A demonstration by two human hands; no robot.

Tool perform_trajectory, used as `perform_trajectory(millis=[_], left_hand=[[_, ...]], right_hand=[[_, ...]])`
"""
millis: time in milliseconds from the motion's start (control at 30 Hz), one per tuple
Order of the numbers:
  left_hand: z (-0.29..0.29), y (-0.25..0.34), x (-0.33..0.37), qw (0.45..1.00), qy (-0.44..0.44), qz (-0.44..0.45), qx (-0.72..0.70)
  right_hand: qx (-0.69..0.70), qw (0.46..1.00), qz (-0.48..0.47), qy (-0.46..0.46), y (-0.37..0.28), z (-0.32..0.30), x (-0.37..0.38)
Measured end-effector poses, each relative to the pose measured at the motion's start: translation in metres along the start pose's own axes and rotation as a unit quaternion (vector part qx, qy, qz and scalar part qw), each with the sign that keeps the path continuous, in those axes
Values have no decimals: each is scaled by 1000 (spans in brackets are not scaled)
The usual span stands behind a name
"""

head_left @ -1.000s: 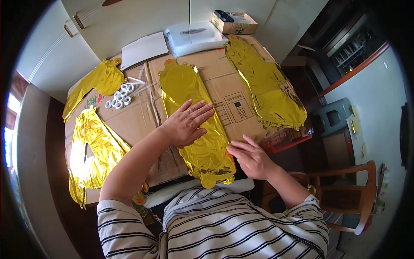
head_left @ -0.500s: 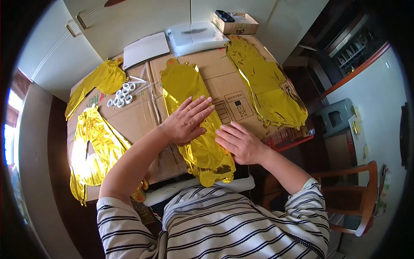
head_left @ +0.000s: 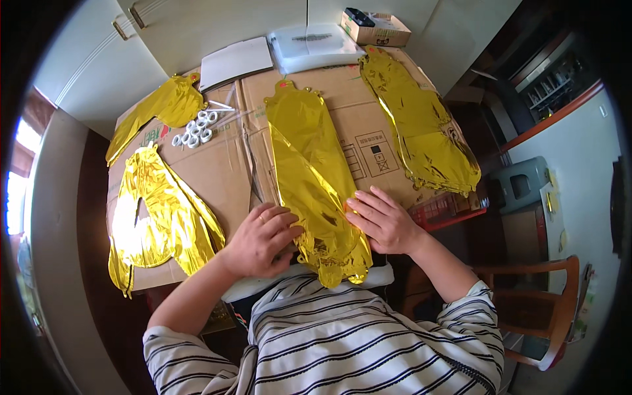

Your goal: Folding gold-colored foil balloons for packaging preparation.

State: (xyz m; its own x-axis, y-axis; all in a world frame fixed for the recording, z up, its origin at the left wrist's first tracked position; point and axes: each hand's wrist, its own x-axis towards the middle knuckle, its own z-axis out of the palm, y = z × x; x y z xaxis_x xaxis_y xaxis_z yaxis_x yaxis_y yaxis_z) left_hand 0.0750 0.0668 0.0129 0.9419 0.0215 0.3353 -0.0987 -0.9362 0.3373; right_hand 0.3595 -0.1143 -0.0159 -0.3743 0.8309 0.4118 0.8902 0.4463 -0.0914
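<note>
A long flat gold foil balloon (head_left: 309, 171) lies lengthwise on brown cardboard (head_left: 217, 164) in front of me, its near end hanging over the table edge. My left hand (head_left: 260, 238) rests on the cardboard at the balloon's left edge, fingers curled against the foil. My right hand (head_left: 382, 220) lies flat at the balloon's right edge, fingertips touching the foil. Neither hand lifts it.
More gold foil balloons lie at the left (head_left: 158, 217), far left (head_left: 161, 108) and right (head_left: 421, 128). Small white rings (head_left: 194, 131) sit near the far left. A white pad (head_left: 236, 60), clear plastic box (head_left: 316, 45) and small carton (head_left: 375, 26) stand at the back. A wooden chair (head_left: 540, 309) is at right.
My left hand has slid off the balloon's middle toward me to its left edge. My right hand has moved up from the near end to the right edge.
</note>
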Motion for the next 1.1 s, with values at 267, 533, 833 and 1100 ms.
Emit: perform_trajectory(millis=[267, 533, 833, 1100], left_hand=[[32, 25, -14, 987, 46, -94, 126], [53, 36, -4, 979, 111, -105, 135], [49, 48, 4, 973, 144, -140, 112], [44, 51, 0, 967, 184, -152, 93]], right_hand=[[-2, 999, -21, 32, 0, 6, -5], [-55, 997, -11, 55, -4, 5, -18], [-100, 978, 4, 182, -16, 29, -24], [-34, 975, 37, 216, -23, 29, -16]])
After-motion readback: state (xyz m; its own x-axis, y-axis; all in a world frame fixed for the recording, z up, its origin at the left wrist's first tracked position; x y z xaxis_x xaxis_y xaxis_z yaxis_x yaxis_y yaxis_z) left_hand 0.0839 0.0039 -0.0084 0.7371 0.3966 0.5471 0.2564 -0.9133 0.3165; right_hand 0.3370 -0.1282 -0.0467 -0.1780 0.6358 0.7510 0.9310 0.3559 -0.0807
